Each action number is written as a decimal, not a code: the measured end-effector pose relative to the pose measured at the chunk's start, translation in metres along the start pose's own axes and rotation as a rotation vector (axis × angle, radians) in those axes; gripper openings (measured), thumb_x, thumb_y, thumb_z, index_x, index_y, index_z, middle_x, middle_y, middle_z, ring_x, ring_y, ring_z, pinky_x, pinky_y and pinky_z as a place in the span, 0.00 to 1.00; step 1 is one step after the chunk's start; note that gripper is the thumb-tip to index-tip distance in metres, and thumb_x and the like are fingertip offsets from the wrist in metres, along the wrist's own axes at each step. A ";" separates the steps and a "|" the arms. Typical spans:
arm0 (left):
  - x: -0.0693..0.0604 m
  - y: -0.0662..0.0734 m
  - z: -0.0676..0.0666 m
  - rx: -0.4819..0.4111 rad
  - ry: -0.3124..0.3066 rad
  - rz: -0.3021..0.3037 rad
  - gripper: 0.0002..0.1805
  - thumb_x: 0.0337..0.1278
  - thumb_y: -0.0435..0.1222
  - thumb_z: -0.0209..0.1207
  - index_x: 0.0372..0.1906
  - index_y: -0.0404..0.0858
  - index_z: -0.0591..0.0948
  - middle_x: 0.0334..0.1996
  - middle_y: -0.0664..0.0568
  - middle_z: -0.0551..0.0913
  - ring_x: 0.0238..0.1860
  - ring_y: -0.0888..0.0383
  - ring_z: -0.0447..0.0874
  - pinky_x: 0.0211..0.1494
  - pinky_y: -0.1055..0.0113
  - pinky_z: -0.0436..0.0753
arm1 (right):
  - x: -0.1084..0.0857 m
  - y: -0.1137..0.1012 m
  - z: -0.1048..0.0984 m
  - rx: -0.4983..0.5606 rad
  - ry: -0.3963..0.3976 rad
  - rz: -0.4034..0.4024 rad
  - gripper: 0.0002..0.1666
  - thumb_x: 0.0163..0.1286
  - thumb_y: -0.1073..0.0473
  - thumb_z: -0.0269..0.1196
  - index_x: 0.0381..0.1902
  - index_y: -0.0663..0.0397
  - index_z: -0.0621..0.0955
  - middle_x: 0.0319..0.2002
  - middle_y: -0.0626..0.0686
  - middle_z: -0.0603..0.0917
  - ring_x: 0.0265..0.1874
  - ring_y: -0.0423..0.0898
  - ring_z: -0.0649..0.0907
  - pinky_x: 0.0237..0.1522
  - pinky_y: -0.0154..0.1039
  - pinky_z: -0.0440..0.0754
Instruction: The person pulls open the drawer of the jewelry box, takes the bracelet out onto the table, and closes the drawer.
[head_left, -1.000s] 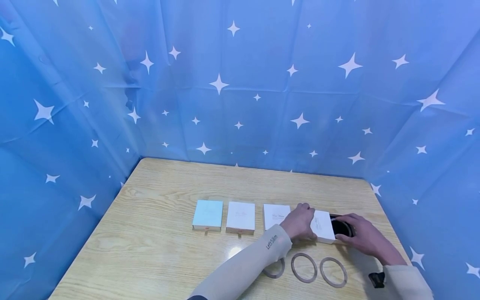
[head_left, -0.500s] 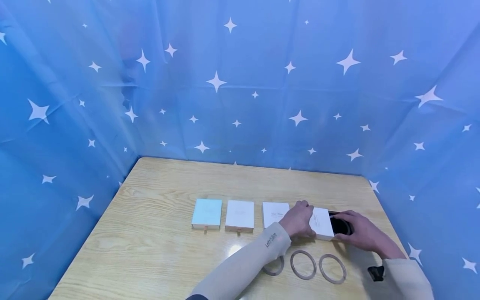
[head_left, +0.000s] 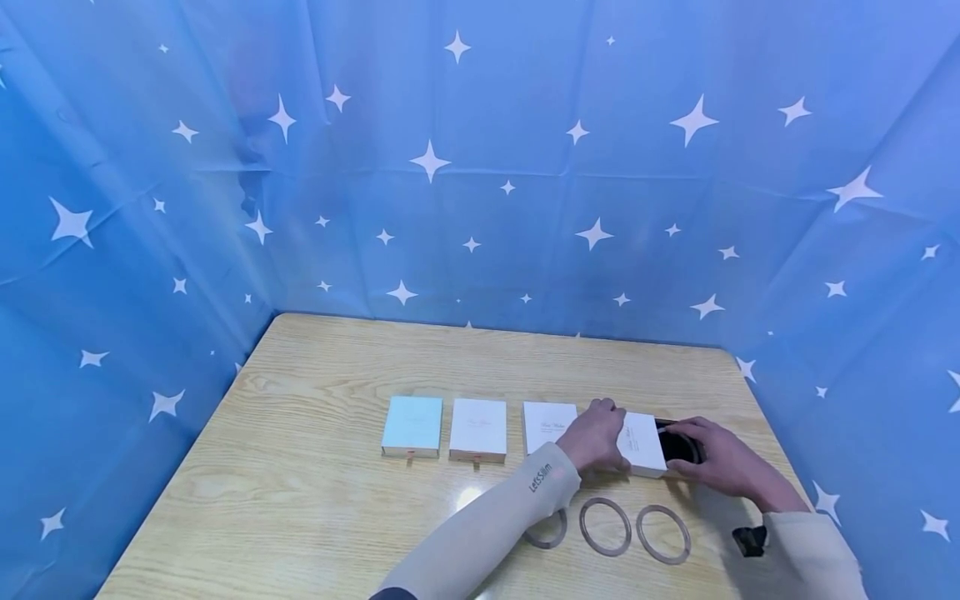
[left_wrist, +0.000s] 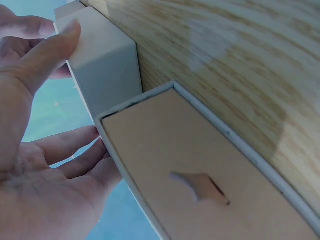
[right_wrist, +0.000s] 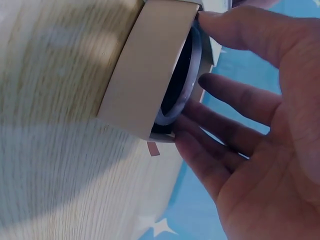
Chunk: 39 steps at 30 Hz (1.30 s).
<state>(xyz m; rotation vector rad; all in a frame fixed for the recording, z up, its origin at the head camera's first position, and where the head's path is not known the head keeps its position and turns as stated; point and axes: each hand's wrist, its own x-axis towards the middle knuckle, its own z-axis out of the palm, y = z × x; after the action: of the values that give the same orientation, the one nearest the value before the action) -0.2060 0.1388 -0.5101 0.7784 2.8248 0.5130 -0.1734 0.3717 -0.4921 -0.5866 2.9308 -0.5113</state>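
Observation:
My left hand (head_left: 594,437) grips the white sleeve (head_left: 643,447) of a gift box, thumb on its top in the left wrist view. The box's drawer (right_wrist: 142,75) is partly pulled out to the right. Inside it a pale translucent bangle (right_wrist: 195,62) stands tilted against a dark lining. My right hand (head_left: 712,458) holds the drawer at its edges, with the thumb near the sleeve and several fingers beside the bangle. Closer to me on the table lie a middle bangle (head_left: 584,526), a right bangle (head_left: 670,559) and a left bangle (head_left: 547,545), which is partly hidden by my left forearm.
To the left stand a light blue box (head_left: 412,422), a white box (head_left: 478,425) and another white box (head_left: 547,421), partly covered by my left hand. That last one shows a copper front with a pull tab (left_wrist: 200,187). A starry blue curtain (head_left: 480,208) hangs behind the wooden table (head_left: 300,483).
The head view has tilted slightly, so everything sits a little higher and further left. Both hands keep their places on the box, and the drawer looks about equally far out.

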 end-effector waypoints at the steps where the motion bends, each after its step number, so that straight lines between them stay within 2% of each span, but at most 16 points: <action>1: 0.000 0.000 -0.001 -0.001 0.000 -0.001 0.44 0.38 0.55 0.80 0.64 0.46 0.79 0.60 0.59 0.79 0.59 0.65 0.76 0.59 0.78 0.80 | 0.001 0.000 0.000 0.002 0.005 -0.002 0.35 0.59 0.50 0.77 0.59 0.63 0.82 0.53 0.66 0.83 0.49 0.64 0.84 0.47 0.57 0.83; 10: 0.000 0.001 0.000 0.014 -0.013 -0.003 0.44 0.39 0.56 0.80 0.65 0.47 0.78 0.60 0.60 0.79 0.60 0.65 0.75 0.61 0.78 0.79 | 0.008 0.000 0.004 -0.017 0.003 0.044 0.35 0.56 0.53 0.77 0.58 0.66 0.82 0.49 0.60 0.84 0.43 0.54 0.84 0.42 0.48 0.81; 19: 0.002 -0.001 0.004 0.016 -0.003 0.008 0.42 0.40 0.55 0.80 0.63 0.47 0.79 0.59 0.60 0.79 0.60 0.65 0.75 0.60 0.78 0.79 | 0.010 -0.003 0.009 -0.049 0.020 0.067 0.36 0.53 0.52 0.78 0.56 0.67 0.83 0.46 0.62 0.84 0.43 0.58 0.85 0.45 0.56 0.84; 27: 0.003 -0.001 0.005 -0.005 -0.009 0.005 0.42 0.39 0.55 0.80 0.63 0.47 0.80 0.59 0.60 0.79 0.59 0.65 0.75 0.59 0.78 0.80 | 0.010 -0.002 0.012 -0.079 0.052 0.055 0.36 0.50 0.52 0.78 0.54 0.66 0.84 0.44 0.60 0.86 0.41 0.55 0.86 0.43 0.54 0.85; 35: 0.001 0.000 0.000 -0.006 -0.004 0.002 0.43 0.39 0.55 0.80 0.64 0.47 0.79 0.58 0.60 0.79 0.58 0.65 0.75 0.59 0.78 0.79 | 0.012 -0.003 0.010 -0.127 0.138 0.015 0.33 0.46 0.51 0.80 0.49 0.61 0.86 0.41 0.59 0.86 0.37 0.54 0.85 0.39 0.52 0.85; 39: 0.000 0.000 -0.001 -0.013 0.000 0.002 0.42 0.38 0.55 0.80 0.63 0.47 0.80 0.58 0.60 0.79 0.58 0.65 0.75 0.59 0.78 0.79 | 0.010 -0.002 0.007 -0.139 0.182 0.022 0.32 0.44 0.52 0.80 0.47 0.60 0.87 0.41 0.60 0.86 0.35 0.53 0.85 0.36 0.49 0.83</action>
<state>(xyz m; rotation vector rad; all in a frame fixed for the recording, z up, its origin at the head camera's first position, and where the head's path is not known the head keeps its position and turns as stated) -0.2062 0.1385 -0.5091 0.7787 2.8182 0.5306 -0.1811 0.3639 -0.4986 -0.5496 3.1615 -0.3785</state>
